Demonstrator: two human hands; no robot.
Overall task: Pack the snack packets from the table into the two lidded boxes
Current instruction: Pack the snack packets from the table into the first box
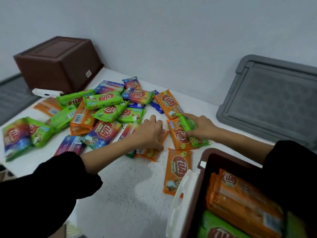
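Several green, orange and blue snack packets [103,110] lie scattered across the white table [123,182]. My left hand [149,133] presses down on an orange packet [147,152] near the table's middle, fingers curled over it. My right hand [200,125] grips a green packet [187,123] that lies on top of another orange packet [178,136]. A brown box [211,170] stands open at the lower right, with orange packets [240,200] and a green one [221,229] inside. A second brown box [58,64] sits upside down at the back left.
A grey lid [274,100] leans against the wall at the right. Another grey lid [12,97] lies at the far left. A white clip handle [46,93] lies by the far box, and a white latch [180,203] hangs on the near box. One orange packet [176,170] lies beside the near box.
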